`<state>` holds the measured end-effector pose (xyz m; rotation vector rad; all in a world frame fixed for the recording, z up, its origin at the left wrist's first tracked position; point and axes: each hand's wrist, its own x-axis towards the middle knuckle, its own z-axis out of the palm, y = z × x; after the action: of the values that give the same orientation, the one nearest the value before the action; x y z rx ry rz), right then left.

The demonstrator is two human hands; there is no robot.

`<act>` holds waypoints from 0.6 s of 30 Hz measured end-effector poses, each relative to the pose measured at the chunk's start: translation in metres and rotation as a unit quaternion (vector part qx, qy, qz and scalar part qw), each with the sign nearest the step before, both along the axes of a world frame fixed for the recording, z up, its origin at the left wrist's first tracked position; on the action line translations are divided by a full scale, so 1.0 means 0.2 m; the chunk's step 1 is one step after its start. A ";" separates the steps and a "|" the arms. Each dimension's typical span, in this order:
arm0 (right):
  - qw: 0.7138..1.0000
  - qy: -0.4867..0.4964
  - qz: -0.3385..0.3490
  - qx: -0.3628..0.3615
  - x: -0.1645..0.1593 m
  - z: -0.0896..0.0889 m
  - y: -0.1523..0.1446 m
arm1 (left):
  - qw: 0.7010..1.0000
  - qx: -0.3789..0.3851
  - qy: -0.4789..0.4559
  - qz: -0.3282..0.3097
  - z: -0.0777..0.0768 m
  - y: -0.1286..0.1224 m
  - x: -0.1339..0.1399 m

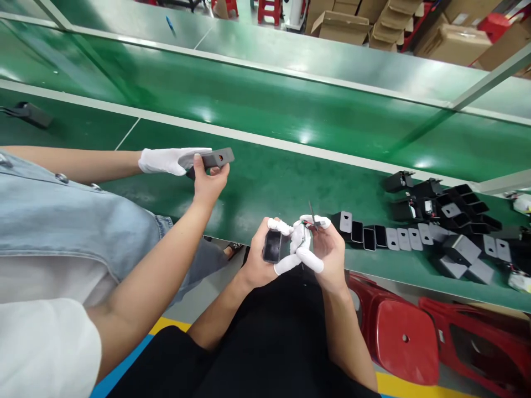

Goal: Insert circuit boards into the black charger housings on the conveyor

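Observation:
My left hand (pixel 258 269), with white covers on its fingertips, is closed around a small black rectangular case (pixel 272 246) whose end faces up. Just right of it, my right hand (pixel 331 255), also in white finger covers, pinches a small part with thin wires and a dark, thin plate (pixel 312 213). A white, bunched piece (pixel 299 236) lies between the fingertips of both hands; its kind is unclear. Both hands are close together at the bench's front edge, above my dark clothing.
On the left, a co-worker's gloved hand (pixel 166 160) and bare hand (pixel 211 182) hold a grey case (pixel 219 158). Grey and black cases (pixel 404 239) line the green bench (pixel 265 182) at right. Red stools (pixel 406 337) stand below; cardboard boxes (pixel 344 27) lie beyond.

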<state>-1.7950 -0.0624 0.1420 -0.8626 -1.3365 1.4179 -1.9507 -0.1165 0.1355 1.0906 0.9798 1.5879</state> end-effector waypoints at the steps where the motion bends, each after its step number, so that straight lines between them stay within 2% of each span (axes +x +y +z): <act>1: 1.000 -0.001 -0.007 -0.005 0.00 -0.02 0.01 | 1.000 -0.008 0.005 0.007 0.00 0.01 0.00; 3: 0.999 0.011 -0.051 0.003 0.00 -0.08 0.02 | 0.999 -0.016 0.028 0.009 -0.02 0.04 -0.01; 5: 0.992 0.021 -0.124 0.032 0.01 -0.16 0.05 | 0.997 -0.036 0.063 0.008 -0.05 0.11 -0.04; 7: 0.982 0.011 -0.181 0.056 0.04 -0.22 0.07 | 0.991 -0.074 0.111 0.008 -0.08 0.21 -0.07; 9: 0.976 -0.011 -0.205 0.069 0.08 -0.24 0.09 | 0.979 -0.106 0.174 0.006 -0.09 0.33 -0.10; 11: 0.971 -0.052 -0.216 0.089 0.14 -0.21 0.14 | 0.962 -0.089 0.257 -0.004 -0.10 0.50 -0.09; 14: 0.955 -0.168 -0.208 0.125 0.23 -0.09 0.29 | 0.917 -0.009 0.399 -0.021 -0.14 0.77 -0.02; 16: 0.937 -0.250 -0.203 0.138 0.27 0.01 0.43 | 0.888 -0.008 0.458 -0.042 -0.18 0.92 0.04; 18: 0.932 -0.250 -0.207 0.159 0.28 0.11 0.57 | 0.877 -0.024 0.477 -0.055 -0.22 1.02 0.09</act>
<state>-1.7394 0.0506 0.1633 -1.2447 -1.5830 0.6463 -1.9318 0.0878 0.0922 1.9160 1.5265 0.8640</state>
